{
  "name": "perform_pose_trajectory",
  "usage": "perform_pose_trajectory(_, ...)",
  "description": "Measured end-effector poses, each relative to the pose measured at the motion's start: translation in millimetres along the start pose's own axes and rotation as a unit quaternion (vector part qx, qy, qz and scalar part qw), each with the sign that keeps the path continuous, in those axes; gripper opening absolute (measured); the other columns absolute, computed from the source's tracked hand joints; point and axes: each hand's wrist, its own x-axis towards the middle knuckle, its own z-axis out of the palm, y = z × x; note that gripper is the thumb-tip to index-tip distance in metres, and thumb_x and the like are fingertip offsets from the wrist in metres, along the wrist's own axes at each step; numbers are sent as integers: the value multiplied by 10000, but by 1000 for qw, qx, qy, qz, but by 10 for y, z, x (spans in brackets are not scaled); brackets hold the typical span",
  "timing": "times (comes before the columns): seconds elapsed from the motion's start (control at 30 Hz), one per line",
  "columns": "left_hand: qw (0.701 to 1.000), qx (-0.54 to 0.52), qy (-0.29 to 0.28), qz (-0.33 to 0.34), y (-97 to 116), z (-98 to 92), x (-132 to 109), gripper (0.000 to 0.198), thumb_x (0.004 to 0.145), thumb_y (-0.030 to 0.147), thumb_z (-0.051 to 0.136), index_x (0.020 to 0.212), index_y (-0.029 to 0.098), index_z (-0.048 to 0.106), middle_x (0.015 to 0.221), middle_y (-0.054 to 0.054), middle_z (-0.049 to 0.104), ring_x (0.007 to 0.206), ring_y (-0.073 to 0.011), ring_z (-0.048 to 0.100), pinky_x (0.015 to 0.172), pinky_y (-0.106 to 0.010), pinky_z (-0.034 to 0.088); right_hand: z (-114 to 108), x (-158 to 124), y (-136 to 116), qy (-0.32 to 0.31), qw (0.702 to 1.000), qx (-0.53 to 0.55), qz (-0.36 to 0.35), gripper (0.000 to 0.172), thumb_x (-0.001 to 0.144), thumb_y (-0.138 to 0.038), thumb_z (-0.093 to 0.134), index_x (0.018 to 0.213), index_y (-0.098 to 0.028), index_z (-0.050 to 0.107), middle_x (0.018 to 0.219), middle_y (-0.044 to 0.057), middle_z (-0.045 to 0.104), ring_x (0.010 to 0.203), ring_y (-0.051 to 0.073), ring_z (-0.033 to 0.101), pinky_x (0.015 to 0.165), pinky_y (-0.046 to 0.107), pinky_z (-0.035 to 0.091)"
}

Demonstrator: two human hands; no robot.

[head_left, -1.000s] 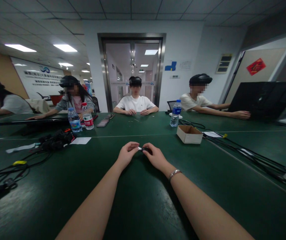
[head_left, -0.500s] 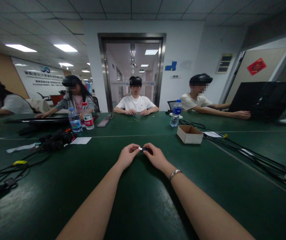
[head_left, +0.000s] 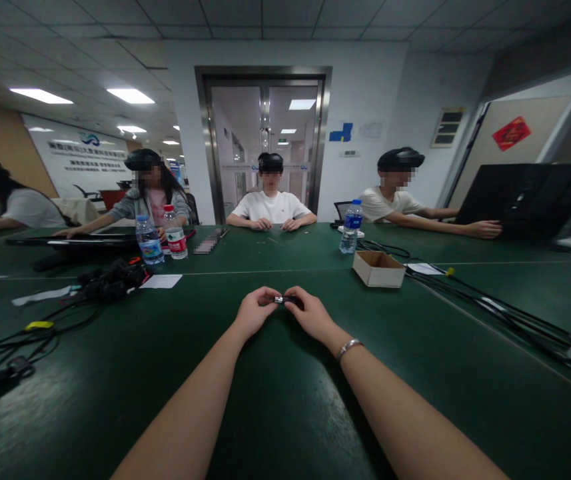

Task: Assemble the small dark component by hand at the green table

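Between my fingertips, a little above the green table, is a small black stick with a silver end point(head_left: 279, 300); it looks like a USB stick, though fingers cover much of it. My left hand point(head_left: 255, 313) pinches the silver end between thumb and fingers. The black end sits in the grip of my right hand point(head_left: 311, 313), whose wrist wears a silver bracelet. Both hands are close together, with the stick lying roughly level between them.
An open cardboard box point(head_left: 379, 270) stands right of my hands, near a water bottle point(head_left: 351, 228). Black cables point(head_left: 490, 307) run along the right. Two bottles point(head_left: 150, 241), dark gear point(head_left: 110, 280) and more cables point(head_left: 30, 340) lie left. Several people sit around the green table point(head_left: 285, 413).
A bit more of the stick's silver end shows between my fingertips. My hands have hardly moved. At the far left, a person's hand and the dark flat panel have shifted slightly left.
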Motion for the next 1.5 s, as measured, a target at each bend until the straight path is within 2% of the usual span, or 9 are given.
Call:
perform_pose_trajectory(0.37,1000,-19,10,-17,-26,-2,7,198,745,255,651,910,146,650,924,-80,676,868,-177,622,837,-328,483,-2,13,-1,-18,1000,-13,-12,239,837,-232,536,1062,-219,617,1040,43,650,930,174,588,847,332,449)
perform_pose_trajectory(0.6,997,77,22,-9,-99,30,9,335,768,496,563,766,163,601,723,-13,622,678,-146,550,637,-259,410,33,-9,23,19,996,-60,-59,252,709,-129,646,942,-200,581,933,21,603,864,163,555,782,305,442)
perform_pose_trajectory(0.77,986,167,11,4,-82,42,-17,456,797,608,442,657,183,530,600,38,504,596,-126,461,562,-239,322,18,-28,-31,1,994,-87,-65,246,716,-120,637,931,-204,550,931,16,583,849,156,546,759,293,435)
perform_pose_trajectory(1.0,977,211,-21,-14,-3,54,-81,516,863,601,310,694,192,574,675,-1,577,641,-156,513,579,-257,321,-24,-87,-181,-46,982,-164,-79,154,805,-209,615,951,-204,563,923,44,612,871,180,547,769,306,419)
perform_pose_trajectory(1.1,976,216,-6,-8,53,84,-161,527,897,559,249,725,202,597,729,-33,609,689,-181,542,607,-279,340,-35,-130,-225,-52,982,-161,-78,105,821,-222,600,922,-211,573,900,40,618,860,181,549,765,306,424)
perform_pose_trajectory(1.2,973,229,8,14,103,58,-251,452,893,521,316,768,217,626,803,-51,619,768,-201,555,665,-293,370,-131,-170,-222,-38,985,-158,-61,93,834,-228,575,925,-212,585,921,49,626,882,190,559,794,320,433)
perform_pose_trajectory(1.27,970,244,1,6,113,-65,-310,375,872,496,387,824,228,645,853,-57,621,809,-209,557,698,-299,386,-291,-206,-158,-19,985,-171,-36,107,848,-239,544,937,-204,592,950,64,630,896,198,568,815,330,439)
perform_pose_trajectory(1.33,959,281,-4,-21,90,-307,-381,334,863,469,411,894,232,645,895,-62,621,839,-214,560,718,-306,399,-546,-274,-22,3,981,-194,-6,141,871,-256,494,942,-187,594,968,83,633,897,203,577,826,335,443)
perform_pose_trajectory(1.5,889,450,26,-82,-109,-1251,-712,384,886,410,309,1016,196,600,962,-90,610,888,-235,565,769,-347,426,-1484,-705,513,56,945,-301,110,219,884,-253,386,942,-141,566,960,148,636,900,240,598,828,357,446)
